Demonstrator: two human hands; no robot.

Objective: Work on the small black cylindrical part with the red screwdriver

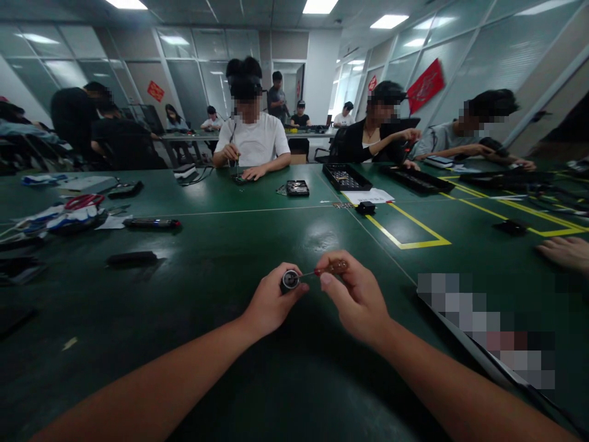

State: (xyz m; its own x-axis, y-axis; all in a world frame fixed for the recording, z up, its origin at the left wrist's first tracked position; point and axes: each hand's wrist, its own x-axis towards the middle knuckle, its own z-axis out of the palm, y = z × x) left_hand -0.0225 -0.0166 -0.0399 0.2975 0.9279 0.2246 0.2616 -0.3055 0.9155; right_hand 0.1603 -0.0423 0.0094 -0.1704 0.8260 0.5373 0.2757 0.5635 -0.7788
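Green tabletop [193, 307] fills the foreground; above it the left hand [271, 294] grips a dark cylinder [289, 282], its open end showing, while the right hand [361, 301] pinches a screwdriver [335, 267], its shaft reaching that opening. Work seems underway; how much remains, I cannot tell.

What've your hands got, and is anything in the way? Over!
Left hand: gripping dark cylinder. Right hand: holding amber-handled screwdriver, reaching the cylinder's open end. Nothing visibly blocking.
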